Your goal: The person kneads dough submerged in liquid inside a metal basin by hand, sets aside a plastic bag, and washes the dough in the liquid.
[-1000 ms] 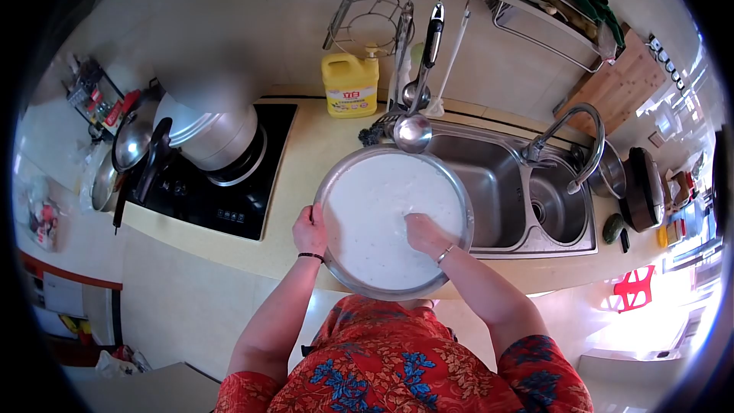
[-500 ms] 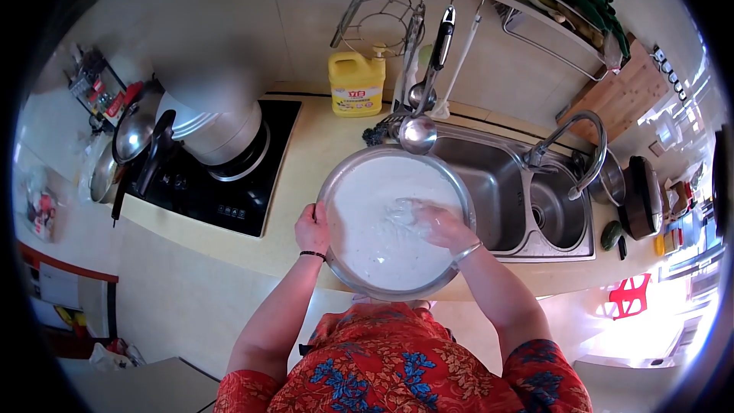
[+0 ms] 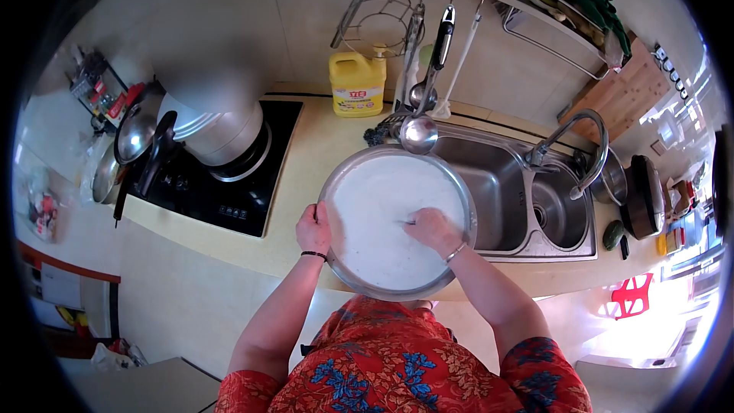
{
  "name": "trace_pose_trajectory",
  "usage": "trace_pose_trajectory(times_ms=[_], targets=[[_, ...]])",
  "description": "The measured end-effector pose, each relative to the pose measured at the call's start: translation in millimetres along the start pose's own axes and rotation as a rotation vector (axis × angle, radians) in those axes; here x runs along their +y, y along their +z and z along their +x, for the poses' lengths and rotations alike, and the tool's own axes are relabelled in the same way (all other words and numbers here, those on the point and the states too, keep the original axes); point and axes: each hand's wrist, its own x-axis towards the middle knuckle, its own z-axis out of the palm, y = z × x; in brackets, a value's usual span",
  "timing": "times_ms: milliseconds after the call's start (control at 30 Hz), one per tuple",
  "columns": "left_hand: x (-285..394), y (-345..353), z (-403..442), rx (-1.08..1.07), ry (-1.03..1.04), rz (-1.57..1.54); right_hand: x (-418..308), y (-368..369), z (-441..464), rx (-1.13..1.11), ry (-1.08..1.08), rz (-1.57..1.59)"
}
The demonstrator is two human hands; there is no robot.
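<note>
A round metal basin [image 3: 357, 281] stands at the counter's front edge, filled with a milky white liquid [image 3: 382, 191]. My left hand [image 3: 313, 228] is closed on the basin's left rim, its thumb on the upper side. Inside the basin, my right hand [image 3: 434, 231] reaches in from the right. Its fingers dip below the white surface and are hidden, so whatever they touch there does not show.
Left on the black cooktop [image 3: 237, 203] is a steaming pot [image 3: 229, 138]. Behind the basin stands a yellow jug [image 3: 358, 92], beside hanging ladles [image 3: 418, 134]. A double sink [image 3: 489, 191] with a curved faucet [image 3: 600, 145] adjoins the basin's right side.
My right hand has sunk deeper into the white liquid; its coated fingers showed before and are now under the surface. My left hand keeps its hold on the rim.
</note>
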Motion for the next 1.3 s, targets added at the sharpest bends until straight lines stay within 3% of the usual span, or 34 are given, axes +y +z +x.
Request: trace_pose_trajectory(times_ms=[67,100,200,267,300,367,400,467,567,700,767,800,867,900,967,1300], targets=[[3,-1,-1,-0.004,-0.002,0.003,-4,1,-14,0.202,-0.154,-0.204],[5,-2,-2,-0.009,-0.006,0.0,-2,3,-12,0.201,-0.155,-0.206],[5,-2,-2,0.003,0.012,0.002,13,23,7,0.038,-0.022,-0.287],[4,-2,-2,0.017,0.037,0.008,25,34,17,0.065,-0.231,-0.294],[4,-2,-2,0.017,0.029,0.006,27,38,25,0.065,-0.23,-0.292],[5,-1,-2,0.019,0.023,0.007,23,40,39,-0.136,-0.47,-0.571],[6,-2,-2,0.018,0.022,-0.001,16,43,41,-0.136,-0.472,-0.569],[6,-2,-3,0.018,0.019,-0.008,3,47,40,-0.113,-0.287,-0.483],[6,-1,-2,0.037,0.031,-0.01,88,167,105,0.135,-0.403,-0.373],[5,-2,-2,0.014,0.0,0.003,-16,77,34,-0.04,-0.342,-0.513],[6,-2,-2,0.015,0.001,-0.002,-29,69,21,-0.121,0.003,-0.096],[6,-2,-2,0.005,-0.005,0.007,-27,72,23,-0.121,0.002,-0.097],[5,-2,-1,-0.004,-0.01,0.015,-22,80,28,-0.351,-0.484,-0.406],[4,-1,-1,0.001,-0.002,0.02,-22,84,25,-0.351,-0.484,-0.407],[3,-1,-1,0.007,0.007,0.025,-26,89,17,-0.118,-0.343,-0.001],[4,-2,-1,0.001,0.006,0.017,-44,84,-8,-0.272,-0.259,0.091]])
